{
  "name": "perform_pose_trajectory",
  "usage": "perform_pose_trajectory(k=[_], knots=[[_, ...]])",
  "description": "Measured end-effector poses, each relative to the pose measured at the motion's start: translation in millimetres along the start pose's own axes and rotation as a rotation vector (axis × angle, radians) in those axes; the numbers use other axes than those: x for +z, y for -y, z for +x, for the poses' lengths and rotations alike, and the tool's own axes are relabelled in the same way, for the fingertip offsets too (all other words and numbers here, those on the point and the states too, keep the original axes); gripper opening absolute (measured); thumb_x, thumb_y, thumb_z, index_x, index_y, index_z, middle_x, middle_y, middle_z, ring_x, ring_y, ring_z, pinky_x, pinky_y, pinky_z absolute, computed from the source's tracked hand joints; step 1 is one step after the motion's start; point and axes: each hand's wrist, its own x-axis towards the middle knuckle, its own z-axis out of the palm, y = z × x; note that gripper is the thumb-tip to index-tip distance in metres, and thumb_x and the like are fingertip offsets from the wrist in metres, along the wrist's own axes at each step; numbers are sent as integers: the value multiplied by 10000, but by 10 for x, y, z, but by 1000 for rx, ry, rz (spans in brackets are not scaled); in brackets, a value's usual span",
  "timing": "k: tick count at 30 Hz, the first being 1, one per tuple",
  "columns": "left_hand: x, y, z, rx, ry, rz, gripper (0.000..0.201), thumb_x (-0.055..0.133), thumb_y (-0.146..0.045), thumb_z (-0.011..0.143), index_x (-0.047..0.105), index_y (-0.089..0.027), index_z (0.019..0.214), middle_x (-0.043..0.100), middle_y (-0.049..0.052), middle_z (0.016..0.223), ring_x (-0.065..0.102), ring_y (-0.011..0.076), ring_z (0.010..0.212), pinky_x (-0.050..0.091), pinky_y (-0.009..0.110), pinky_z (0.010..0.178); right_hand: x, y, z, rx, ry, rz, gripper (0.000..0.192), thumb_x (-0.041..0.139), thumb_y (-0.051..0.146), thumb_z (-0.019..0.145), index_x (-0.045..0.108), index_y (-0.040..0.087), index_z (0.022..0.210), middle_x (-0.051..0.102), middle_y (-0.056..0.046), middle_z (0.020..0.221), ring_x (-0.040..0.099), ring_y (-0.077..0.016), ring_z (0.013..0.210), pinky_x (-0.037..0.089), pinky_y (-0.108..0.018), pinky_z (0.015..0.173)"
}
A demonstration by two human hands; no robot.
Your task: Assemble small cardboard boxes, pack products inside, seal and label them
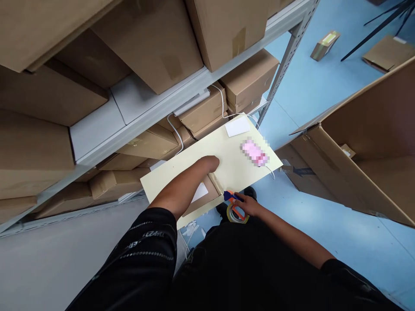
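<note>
My left hand (207, 166) lies flat on a small cardboard box (204, 194) at the near edge of the pale tabletop (227, 160), fingers hidden, so I cannot tell its grip. My right hand (248, 206) pinches a tape dispenser (234, 206) just beside the box. The box's white label (200, 193) shows no readable writing; neither does the white card (237, 127)
</note>
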Motion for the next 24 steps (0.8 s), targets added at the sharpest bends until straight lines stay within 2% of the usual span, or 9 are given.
perform_pose_trajectory(k=[5, 8, 13, 20, 22, 24], knots=[[102, 28, 100, -9, 42, 45, 472, 766, -63, 579, 805, -67, 1050, 758, 245, 1081, 729, 367, 988, 575, 401, 863, 94, 2, 62, 35, -5, 2, 822, 645, 690, 870, 531, 191, 1513, 579, -125, 1502, 551, -341, 1384, 398, -464, 1186], [134, 63, 134, -19, 60, 59, 470, 781, -49, 545, 814, -77, 1013, 768, 231, 1034, 735, 359, 960, 582, 381, 842, 130, 16, 86, 22, 6, 23, 779, 632, 700, 875, 565, 225, 1488, 631, -99, 1451, 569, -333, 1368, 408, -459, 1179], [197, 106, 169, -29, 45, 61, 478, 781, -30, 531, 808, -74, 1006, 766, 227, 1033, 731, 370, 969, 585, 407, 851, 194, 38, 128, 33, -7, 3, 748, 647, 672, 874, 564, 249, 1485, 617, -86, 1469, 583, -329, 1353, 425, -454, 1163], [300, 291, 88, -43, -52, -39, 546, 822, -129, 600, 766, -99, 1142, 752, 208, 1105, 711, 345, 1055, 551, 383, 934, 192, 122, 141, -8, -3, -29, 738, 661, 643, 874, 554, 249, 1489, 659, -76, 1419, 614, -305, 1317, 442, -438, 1151], [318, 394, -3, -54, -106, -76, 580, 789, -169, 683, 717, -138, 1258, 724, 180, 1222, 694, 316, 1108, 535, 357, 964, 179, 115, 148, -20, -9, -36, 751, 662, 650, 871, 551, 240, 1492, 662, -84, 1414, 619, -312, 1308, 444, -445, 1148], [353, 479, -143, -58, -211, -111, 567, 692, -199, 808, 643, -184, 1372, 655, 148, 1372, 644, 291, 1215, 506, 346, 1021, 176, 94, 163, -16, -19, -39, 767, 674, 646, 864, 546, 232, 1498, 658, -94, 1417, 624, -320, 1301, 447, -450, 1146]])
